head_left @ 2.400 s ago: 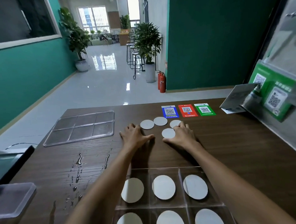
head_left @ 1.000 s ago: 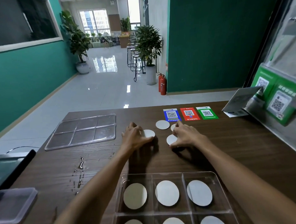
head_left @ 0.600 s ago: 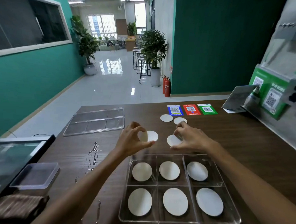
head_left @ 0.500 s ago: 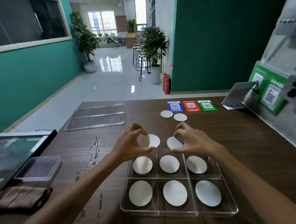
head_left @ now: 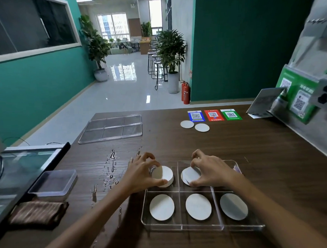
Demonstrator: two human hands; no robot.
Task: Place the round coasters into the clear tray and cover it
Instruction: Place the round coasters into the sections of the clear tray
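Coasters — five visible in tray (head_left: 203, 227), two (head_left: 187, 124) loose beyond

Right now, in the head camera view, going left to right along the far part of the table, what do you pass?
Clear tray lid → two loose round coasters → blue QR card → red QR card → green QR card → tilted grey card.

teal walls (head_left: 37, 87), glossy floor (head_left: 124, 91), potted plants (head_left: 171, 49)
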